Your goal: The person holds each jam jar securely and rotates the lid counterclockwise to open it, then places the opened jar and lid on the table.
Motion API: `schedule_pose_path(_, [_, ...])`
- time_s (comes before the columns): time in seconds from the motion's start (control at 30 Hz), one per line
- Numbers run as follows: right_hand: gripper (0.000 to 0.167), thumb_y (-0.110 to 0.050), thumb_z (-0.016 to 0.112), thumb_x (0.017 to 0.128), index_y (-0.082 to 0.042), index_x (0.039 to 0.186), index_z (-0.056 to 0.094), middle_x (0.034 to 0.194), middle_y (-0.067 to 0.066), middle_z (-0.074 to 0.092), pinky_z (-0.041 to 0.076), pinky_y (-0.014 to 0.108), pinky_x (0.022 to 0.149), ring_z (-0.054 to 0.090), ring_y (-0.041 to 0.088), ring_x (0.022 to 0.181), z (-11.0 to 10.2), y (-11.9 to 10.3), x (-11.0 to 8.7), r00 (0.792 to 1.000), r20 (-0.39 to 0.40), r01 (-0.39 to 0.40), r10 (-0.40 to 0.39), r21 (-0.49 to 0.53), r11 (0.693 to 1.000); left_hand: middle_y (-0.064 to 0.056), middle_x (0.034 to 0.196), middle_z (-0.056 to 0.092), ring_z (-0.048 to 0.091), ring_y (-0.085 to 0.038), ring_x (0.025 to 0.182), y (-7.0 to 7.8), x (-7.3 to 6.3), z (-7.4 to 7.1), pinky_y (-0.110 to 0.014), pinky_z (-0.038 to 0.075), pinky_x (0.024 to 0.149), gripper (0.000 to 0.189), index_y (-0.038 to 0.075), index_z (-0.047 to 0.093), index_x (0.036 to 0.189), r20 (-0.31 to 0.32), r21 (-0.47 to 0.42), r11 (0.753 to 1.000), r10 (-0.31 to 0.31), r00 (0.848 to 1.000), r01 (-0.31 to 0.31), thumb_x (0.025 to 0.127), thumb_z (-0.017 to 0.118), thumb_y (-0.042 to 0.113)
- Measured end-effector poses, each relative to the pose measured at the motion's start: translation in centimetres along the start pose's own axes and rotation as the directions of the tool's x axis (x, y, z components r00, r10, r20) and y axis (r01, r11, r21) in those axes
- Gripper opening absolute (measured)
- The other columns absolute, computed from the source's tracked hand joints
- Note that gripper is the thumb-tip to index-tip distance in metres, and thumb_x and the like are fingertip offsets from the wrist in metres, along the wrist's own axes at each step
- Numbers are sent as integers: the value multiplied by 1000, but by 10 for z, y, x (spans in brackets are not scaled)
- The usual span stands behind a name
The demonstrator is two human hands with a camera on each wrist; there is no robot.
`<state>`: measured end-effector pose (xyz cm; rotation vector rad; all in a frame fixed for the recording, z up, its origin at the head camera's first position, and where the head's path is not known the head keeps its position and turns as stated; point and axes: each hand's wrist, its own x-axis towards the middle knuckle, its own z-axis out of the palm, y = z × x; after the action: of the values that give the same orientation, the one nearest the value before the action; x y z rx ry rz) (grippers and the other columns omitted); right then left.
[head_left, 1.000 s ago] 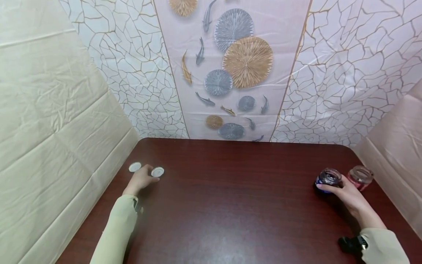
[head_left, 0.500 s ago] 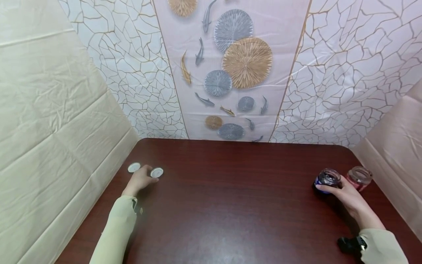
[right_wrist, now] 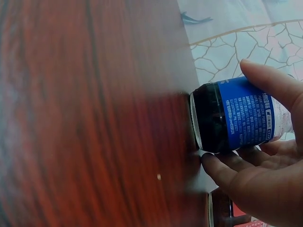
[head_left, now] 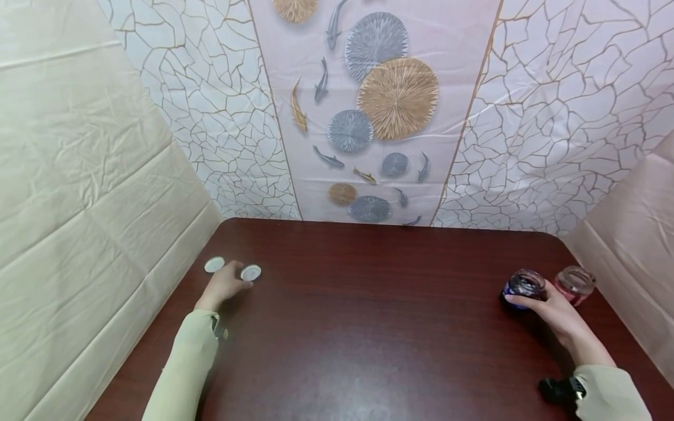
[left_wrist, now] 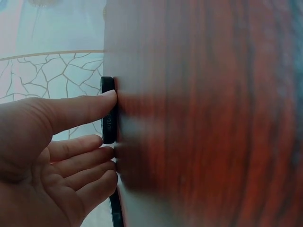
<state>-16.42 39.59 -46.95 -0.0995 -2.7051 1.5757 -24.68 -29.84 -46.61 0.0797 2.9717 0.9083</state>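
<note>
At the table's left side my left hand pinches a jar lid by its edge between thumb and forefinger. The lid lies with its white inside up; its black side shows in the left wrist view. Just left of this hand is a second lid, also white inside up. Over on the right, my right hand grips an uncapped glass jar of dark contents, which stands upright on the table. Its blue label faces the right wrist camera, with thumb on one side and fingers on the other.
A second uncapped jar with a red label stands behind my right hand, close to the blue one. The dark red-brown table spreads between my hands. Cloth walls enclose its left, back and right edges.
</note>
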Motion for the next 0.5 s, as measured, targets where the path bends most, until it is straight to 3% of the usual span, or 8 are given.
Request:
schedule_pose_path(0.13, [62, -24, 73, 95, 8, 137, 41, 100, -31, 55, 37, 8, 76, 49, -13, 93, 0, 0, -1, 1000, -5, 12, -12, 15, 1000, -36, 129, 56, 52, -52, 121, -1, 0, 0, -61, 42, 102, 60, -16, 50, 132, -18, -4, 1000, 16, 1000, -16, 86, 74, 15])
schedule_pose_path(0.37, [73, -28, 72, 95, 12, 143, 36, 99, -33, 52, 34, 7, 75, 45, -15, 92, -1, 0, -2, 1000, -9, -19, 19, -6, 1000, -36, 132, 54, 50, -53, 124, -1, 1, -1, -62, 41, 103, 61, -16, 49, 133, -4, -7, 1000, 3, 1000, -3, 88, 73, 17])
schedule_pose_path(0.5, [77, -29, 73, 94, 13, 145, 32, 105, -24, 54, 36, 8, 74, 44, -15, 92, -4, -1, -7, 999, -29, -39, 38, -20, 999, -36, 134, 53, 50, -52, 125, 0, 1, -1, -61, 40, 104, 62, -16, 49, 135, -7, -2, 1000, 12, 1000, -12, 89, 73, 18])
